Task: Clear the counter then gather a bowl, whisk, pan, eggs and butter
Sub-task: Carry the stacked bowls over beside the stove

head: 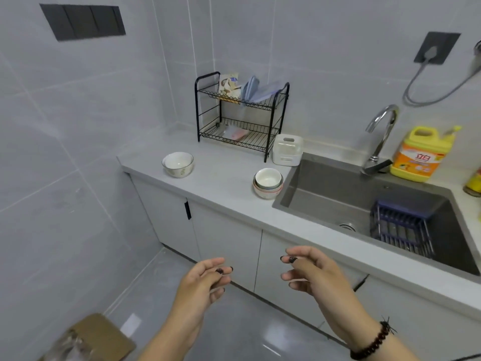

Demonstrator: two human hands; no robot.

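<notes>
A single white bowl stands on the grey counter near its left end. A stack of bowls sits close to the sink's left rim. My left hand and my right hand hover in front of the cabinet doors, below the counter edge, fingers loosely curled and holding nothing. Both hands are well short of the bowls. No whisk, pan, eggs or butter shows in this view.
A black two-tier wire rack with packets and lids stands at the back wall, a white plastic container beside it. The steel sink holds a dark drain basket. Yellow detergent bottle stands behind the faucet. A cardboard box lies on the floor.
</notes>
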